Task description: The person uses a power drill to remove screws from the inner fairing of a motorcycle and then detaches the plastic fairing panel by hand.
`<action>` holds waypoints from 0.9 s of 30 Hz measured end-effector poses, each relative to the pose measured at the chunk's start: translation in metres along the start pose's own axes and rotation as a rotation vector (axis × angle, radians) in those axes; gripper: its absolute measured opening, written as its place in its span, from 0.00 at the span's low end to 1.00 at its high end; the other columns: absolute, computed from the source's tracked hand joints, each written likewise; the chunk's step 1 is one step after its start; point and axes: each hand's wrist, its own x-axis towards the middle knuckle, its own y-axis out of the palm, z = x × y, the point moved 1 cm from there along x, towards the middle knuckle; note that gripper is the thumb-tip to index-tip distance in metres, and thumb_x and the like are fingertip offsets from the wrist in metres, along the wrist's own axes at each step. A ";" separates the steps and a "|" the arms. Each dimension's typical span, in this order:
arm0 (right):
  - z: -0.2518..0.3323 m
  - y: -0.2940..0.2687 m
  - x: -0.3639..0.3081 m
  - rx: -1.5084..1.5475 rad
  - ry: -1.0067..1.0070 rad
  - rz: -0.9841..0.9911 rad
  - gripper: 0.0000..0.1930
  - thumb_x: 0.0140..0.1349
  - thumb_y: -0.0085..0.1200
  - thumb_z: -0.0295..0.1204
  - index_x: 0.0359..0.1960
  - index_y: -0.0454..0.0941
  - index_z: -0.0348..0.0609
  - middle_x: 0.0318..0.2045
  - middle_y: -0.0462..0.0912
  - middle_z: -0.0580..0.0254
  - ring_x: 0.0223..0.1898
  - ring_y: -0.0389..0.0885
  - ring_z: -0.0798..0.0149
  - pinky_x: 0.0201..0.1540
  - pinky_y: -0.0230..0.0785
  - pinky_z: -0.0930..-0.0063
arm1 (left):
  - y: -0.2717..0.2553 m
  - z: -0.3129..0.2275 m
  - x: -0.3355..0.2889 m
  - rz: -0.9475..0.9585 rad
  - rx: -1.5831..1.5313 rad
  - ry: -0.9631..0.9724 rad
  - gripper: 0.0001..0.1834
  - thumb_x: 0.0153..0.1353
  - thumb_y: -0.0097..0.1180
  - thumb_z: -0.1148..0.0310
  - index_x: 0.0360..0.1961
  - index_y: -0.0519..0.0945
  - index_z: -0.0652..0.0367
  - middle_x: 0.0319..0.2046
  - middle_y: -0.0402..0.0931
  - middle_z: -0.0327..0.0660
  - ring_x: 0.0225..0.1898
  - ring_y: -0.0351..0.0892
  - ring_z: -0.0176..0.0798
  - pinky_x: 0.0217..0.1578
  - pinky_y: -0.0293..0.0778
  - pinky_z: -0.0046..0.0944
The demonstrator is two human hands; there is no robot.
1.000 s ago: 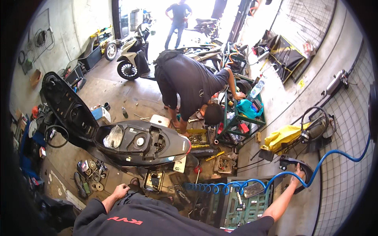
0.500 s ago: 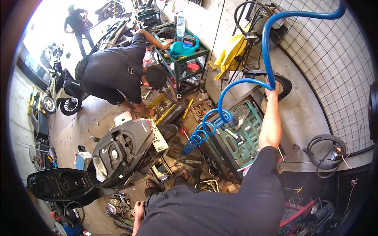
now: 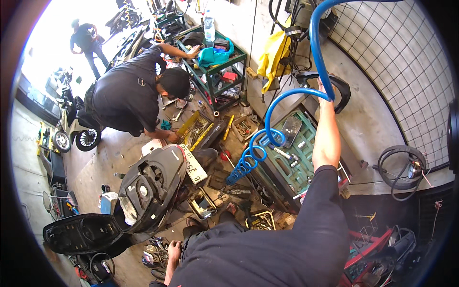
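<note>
My right arm reaches up and forward. Its hand [image 3: 327,92] is closed round a thick blue coiled air hose [image 3: 299,92], which bends sharply there and partly covers the fingers. Just behind that hand is a black curved part [image 3: 345,93], resting by the wall. Down at my left side hangs my left hand [image 3: 173,252], fingers curled; whether anything is in them is hidden. It is close to several loose metal parts [image 3: 152,253] on the floor. A dark scooter [image 3: 160,177] with its seat [image 3: 86,229] tipped up stands ahead to the left.
A co-worker [image 3: 126,91] bends over a yellow toolbox [image 3: 195,131], one hand on a green tool cart [image 3: 214,71]. A green socket-set case [image 3: 301,143] lies below my right arm. Another person [image 3: 87,42] stands far left. A dark hose with a gauge [image 3: 401,167] is at right.
The view has shifted, so most things sit slightly differently in the picture. My right hand keeps its grip on the hose. The co-worker's head has lifted a little from the toolbox.
</note>
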 end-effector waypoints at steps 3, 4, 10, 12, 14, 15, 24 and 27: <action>-0.004 0.012 0.002 -0.038 -0.007 0.199 0.22 0.58 0.50 0.06 0.49 0.67 0.46 0.46 0.79 0.55 0.50 0.80 0.60 0.54 0.76 0.70 | -0.002 0.005 -0.002 -0.003 0.016 0.008 0.12 0.64 0.55 0.65 0.34 0.80 0.65 0.22 0.76 0.38 0.22 0.71 0.31 0.24 0.68 0.33; -0.005 0.019 -0.001 -0.054 -0.006 0.267 0.22 0.57 0.50 0.06 0.48 0.68 0.46 0.46 0.79 0.56 0.50 0.80 0.60 0.55 0.75 0.70 | -0.004 0.018 0.001 -0.015 0.016 0.019 0.12 0.63 0.55 0.65 0.34 0.80 0.65 0.22 0.76 0.38 0.22 0.72 0.31 0.25 0.69 0.33; 0.014 0.036 -0.016 -0.079 0.168 0.379 0.21 0.57 0.54 0.08 0.46 0.69 0.48 0.45 0.79 0.59 0.58 0.76 0.54 0.62 0.70 0.64 | 0.000 0.018 -0.022 -0.006 0.157 -0.002 0.13 0.64 0.55 0.66 0.39 0.81 0.68 0.34 0.83 0.47 0.38 0.80 0.38 0.43 0.74 0.37; 0.017 0.039 -0.023 -0.031 0.264 0.356 0.21 0.57 0.54 0.08 0.46 0.70 0.49 0.45 0.79 0.60 0.58 0.76 0.53 0.63 0.69 0.62 | 0.000 0.030 -0.024 -0.013 0.174 -0.021 0.13 0.64 0.54 0.66 0.39 0.81 0.67 0.35 0.83 0.48 0.38 0.80 0.38 0.44 0.74 0.37; 0.020 0.032 -0.018 -0.071 0.253 0.464 0.21 0.56 0.55 0.09 0.45 0.70 0.50 0.45 0.79 0.61 0.60 0.75 0.52 0.66 0.67 0.57 | 0.004 0.029 -0.022 0.014 0.182 -0.023 0.13 0.64 0.54 0.66 0.39 0.81 0.67 0.35 0.83 0.48 0.39 0.80 0.38 0.44 0.74 0.37; 0.024 0.024 -0.015 -0.083 0.255 0.479 0.21 0.56 0.55 0.09 0.45 0.70 0.51 0.45 0.79 0.61 0.60 0.75 0.52 0.66 0.67 0.57 | 0.005 0.027 -0.019 0.026 0.189 -0.025 0.13 0.64 0.54 0.66 0.39 0.81 0.67 0.35 0.83 0.48 0.39 0.80 0.38 0.44 0.74 0.38; 0.047 0.005 -0.019 0.032 0.243 0.448 0.22 0.56 0.54 0.08 0.45 0.70 0.50 0.45 0.78 0.63 0.61 0.73 0.46 0.67 0.66 0.51 | 0.010 -0.005 -0.015 0.063 0.252 -0.022 0.14 0.64 0.55 0.65 0.40 0.81 0.68 0.35 0.83 0.49 0.37 0.79 0.39 0.43 0.73 0.38; 0.052 0.002 -0.022 0.120 0.213 0.503 0.22 0.56 0.54 0.08 0.46 0.70 0.50 0.45 0.78 0.63 0.62 0.72 0.47 0.68 0.65 0.51 | 0.009 -0.005 -0.011 0.076 0.213 0.002 0.15 0.64 0.55 0.64 0.40 0.80 0.69 0.35 0.83 0.50 0.37 0.80 0.40 0.42 0.73 0.39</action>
